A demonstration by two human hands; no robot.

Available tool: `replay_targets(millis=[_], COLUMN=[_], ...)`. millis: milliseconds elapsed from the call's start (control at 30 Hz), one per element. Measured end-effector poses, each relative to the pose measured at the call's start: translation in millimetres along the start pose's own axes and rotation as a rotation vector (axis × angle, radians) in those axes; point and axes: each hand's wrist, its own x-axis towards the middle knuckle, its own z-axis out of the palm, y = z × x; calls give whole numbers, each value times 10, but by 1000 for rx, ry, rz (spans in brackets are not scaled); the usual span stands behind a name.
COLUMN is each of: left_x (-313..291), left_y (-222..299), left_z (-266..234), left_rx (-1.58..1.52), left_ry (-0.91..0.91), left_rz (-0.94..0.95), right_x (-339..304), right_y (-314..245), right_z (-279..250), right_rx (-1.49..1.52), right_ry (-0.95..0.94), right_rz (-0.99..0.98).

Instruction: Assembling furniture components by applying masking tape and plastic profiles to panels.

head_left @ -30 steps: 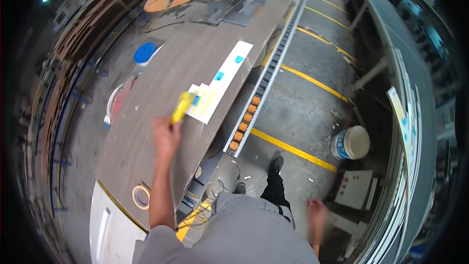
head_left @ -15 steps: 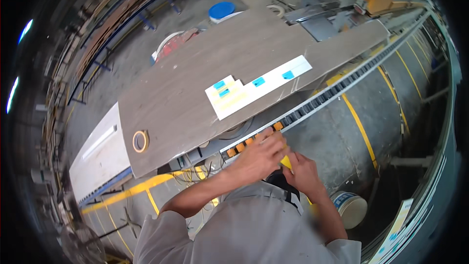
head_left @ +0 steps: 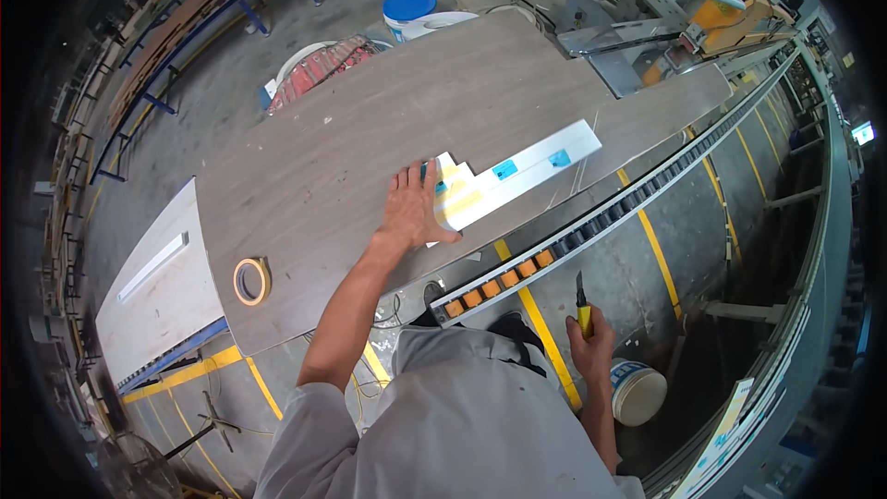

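My left hand [head_left: 413, 214] lies with fingers spread on the near left end of a white stepped strip [head_left: 531, 166], covering part of it. Blue patches and yellowish tape mark the strip, which rests on a brown wooden board [head_left: 342, 166]. Held away from the board, low on the right, is a yellow utility knife [head_left: 584, 314] with its dark blade pointing up. My right hand [head_left: 593, 348] is closed round its handle. A roll of masking tape [head_left: 265, 282] lies at the board's left end, well apart from my left hand.
Along the board's near side runs a roller rail [head_left: 591, 233] with orange and black rollers. A white bucket [head_left: 637, 395] stands beside my right forearm. Beyond the board are a blue-lidded bucket [head_left: 409, 6] and a red bundle [head_left: 323, 71]. A white panel [head_left: 152, 305] adjoins at left.
My hands, close together over the rail before, are now apart. The left has moved up onto the white strip; the right has drawn lower right with the knife, whose blade now shows.
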Motion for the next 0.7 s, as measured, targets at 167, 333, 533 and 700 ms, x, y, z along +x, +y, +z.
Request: replay_targets(millis=[167,333,533,700], left_x=[-526,-1111,-1507,-1839], left_y=[-106,-209,-286,-272], left_z=[149,139,162,176], left_rx=[38,183,228,173], left_ry=[165,282,300,294], left_rz=[-244,-659,-954,-1032], right_x=[121,368,770,1023], right_y=[-511,-925,-1292,-1435], right_z=[476,987,1663,2126], right_rx=[102,55,-92,-315], right_ry=[4,-236,-338,-311], right_rz=[-7,-181,-552,-672])
